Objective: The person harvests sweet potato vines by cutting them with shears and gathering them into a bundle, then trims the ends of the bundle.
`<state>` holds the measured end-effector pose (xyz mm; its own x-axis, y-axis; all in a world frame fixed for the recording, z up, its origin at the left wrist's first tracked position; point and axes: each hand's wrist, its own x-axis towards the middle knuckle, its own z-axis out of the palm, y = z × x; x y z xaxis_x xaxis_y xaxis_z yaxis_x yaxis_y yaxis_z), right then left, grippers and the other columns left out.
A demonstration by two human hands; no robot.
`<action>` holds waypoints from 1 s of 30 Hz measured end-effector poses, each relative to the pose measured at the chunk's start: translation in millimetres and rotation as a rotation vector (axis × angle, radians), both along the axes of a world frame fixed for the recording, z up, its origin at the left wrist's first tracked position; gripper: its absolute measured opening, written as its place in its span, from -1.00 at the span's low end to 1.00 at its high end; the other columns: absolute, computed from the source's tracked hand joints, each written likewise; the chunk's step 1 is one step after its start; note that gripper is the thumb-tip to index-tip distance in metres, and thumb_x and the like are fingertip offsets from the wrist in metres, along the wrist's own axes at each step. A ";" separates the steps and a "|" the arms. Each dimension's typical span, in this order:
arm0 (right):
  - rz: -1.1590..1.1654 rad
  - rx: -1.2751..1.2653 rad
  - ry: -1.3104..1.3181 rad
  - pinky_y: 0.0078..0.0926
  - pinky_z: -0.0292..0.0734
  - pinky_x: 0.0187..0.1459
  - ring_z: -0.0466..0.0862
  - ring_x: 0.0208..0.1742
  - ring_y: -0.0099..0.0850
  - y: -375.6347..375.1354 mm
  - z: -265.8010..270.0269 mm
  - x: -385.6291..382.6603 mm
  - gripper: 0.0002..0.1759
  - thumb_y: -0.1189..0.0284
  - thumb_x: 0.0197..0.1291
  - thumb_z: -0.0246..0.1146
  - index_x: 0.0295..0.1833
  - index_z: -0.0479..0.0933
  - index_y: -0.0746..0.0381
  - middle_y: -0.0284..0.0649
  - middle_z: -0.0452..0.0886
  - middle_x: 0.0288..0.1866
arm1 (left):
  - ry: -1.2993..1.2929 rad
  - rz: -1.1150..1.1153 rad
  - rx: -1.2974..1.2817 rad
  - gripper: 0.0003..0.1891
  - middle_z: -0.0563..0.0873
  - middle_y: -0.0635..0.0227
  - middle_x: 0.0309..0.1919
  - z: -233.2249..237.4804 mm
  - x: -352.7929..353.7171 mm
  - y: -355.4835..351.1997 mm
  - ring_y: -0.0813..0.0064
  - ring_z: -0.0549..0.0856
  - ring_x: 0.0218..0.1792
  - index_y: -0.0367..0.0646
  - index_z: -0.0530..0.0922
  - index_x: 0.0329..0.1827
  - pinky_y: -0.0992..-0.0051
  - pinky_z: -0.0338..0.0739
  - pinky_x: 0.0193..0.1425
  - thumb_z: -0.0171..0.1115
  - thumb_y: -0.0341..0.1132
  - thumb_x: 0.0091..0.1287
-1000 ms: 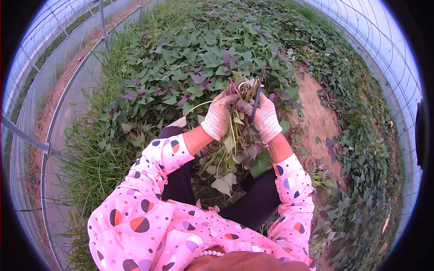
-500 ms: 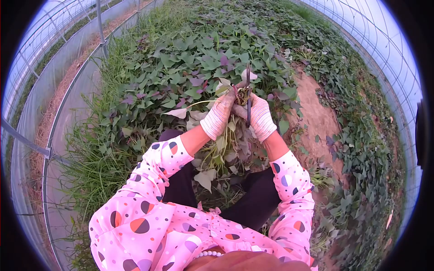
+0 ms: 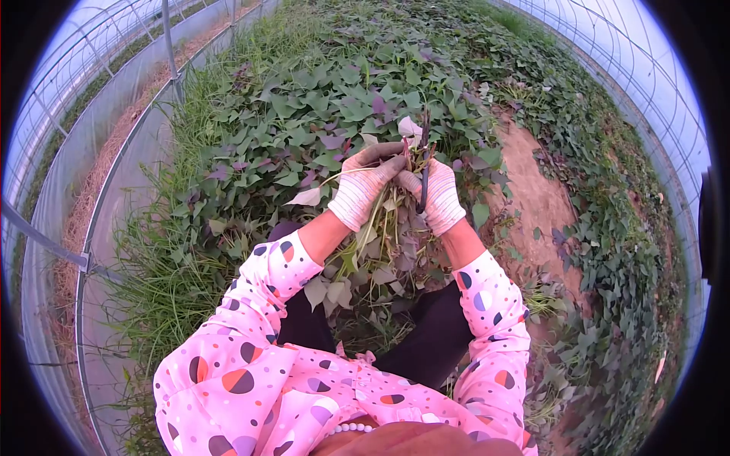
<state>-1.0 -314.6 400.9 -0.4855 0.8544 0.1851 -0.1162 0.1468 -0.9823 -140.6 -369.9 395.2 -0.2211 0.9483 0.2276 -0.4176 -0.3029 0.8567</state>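
A bundle of leafy vine cuttings (image 3: pixel 389 228), which look like sweet potato vines, hangs stems-up between my hands. My left hand (image 3: pixel 363 184), in a white knit glove with soiled fingers, is closed around the stems from the left. From the other side my right hand (image 3: pixel 440 196), gloved alike, presses on the same stems. Dark scissors (image 3: pixel 424 171) lie along the right palm, pointing away from me; the fingers around them are partly hidden. One pale leaf (image 3: pixel 410 128) sticks up above the stem ends.
Dense green and purple vines (image 3: pixel 319 99) cover the ground ahead. Bare soil (image 3: pixel 536 201) shows at the right. Tall grass (image 3: pixel 163 266) grows along the left, beside a plastic sheet wall (image 3: pixel 125 190) and metal poles (image 3: pixel 169 38). My dark-trousered knees (image 3: pixel 437 334) are bent under the bundle.
My left hand has shifted slightly left, and its fingers now lie across the top of the stems. The scissors have tilted a little, and the bundle's lower leaves have swung.
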 end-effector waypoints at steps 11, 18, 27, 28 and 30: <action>-0.045 -0.037 0.105 -0.57 0.56 -0.13 0.63 -0.24 -0.52 17.7 2.9 3.0 -0.65 0.57 0.05 0.39 -0.01 0.53 0.36 -0.29 0.66 -0.18 | 0.529 -0.091 0.096 -0.26 0.57 0.24 0.17 -19.0 -5.5 4.4 0.49 0.52 0.22 -0.25 0.29 0.40 0.43 0.41 0.32 0.43 -0.37 0.14; -0.091 -0.089 0.131 -0.55 0.56 -0.10 0.62 -0.20 -0.49 22.1 -4.4 5.1 -0.64 0.58 0.05 0.41 -0.01 0.52 0.36 -0.25 0.66 -0.16 | 0.535 0.123 -0.023 -0.59 0.72 0.33 -0.14 -15.8 -1.6 3.5 0.60 0.69 -0.13 -0.27 0.53 0.06 0.53 0.59 0.03 0.38 -0.35 0.16; -0.133 0.086 -0.011 -0.54 0.54 -0.10 0.61 -0.23 -0.52 33.1 -19.6 5.6 -0.65 0.52 0.05 0.42 -0.03 0.54 0.36 -0.25 0.68 -0.19 | 0.511 0.094 -0.076 -0.57 0.73 0.36 -0.19 -13.4 -8.2 5.8 0.61 0.68 -0.18 -0.26 0.57 0.06 0.55 0.59 -0.01 0.43 -0.35 0.13; -0.132 0.096 -0.025 -0.54 0.54 -0.11 0.61 -0.24 -0.53 30.8 -17.4 6.7 -0.67 0.50 0.04 0.42 -0.06 0.56 0.35 -0.27 0.68 -0.21 | 0.434 0.040 -0.082 -0.56 0.72 0.35 -0.15 -6.4 -8.6 0.5 0.60 0.67 -0.13 -0.25 0.57 0.10 0.54 0.58 0.03 0.42 -0.41 0.13; -0.153 0.135 -0.074 -0.55 0.54 -0.13 0.61 -0.29 -0.56 27.5 -14.5 7.7 -0.73 0.47 0.05 0.43 -0.14 0.60 0.34 -0.29 0.69 -0.27 | 0.215 -0.050 -0.066 -0.57 0.70 0.32 -0.08 -6.1 -9.1 0.3 0.60 0.65 -0.07 -0.25 0.56 0.11 0.53 0.56 0.07 0.40 -0.45 0.14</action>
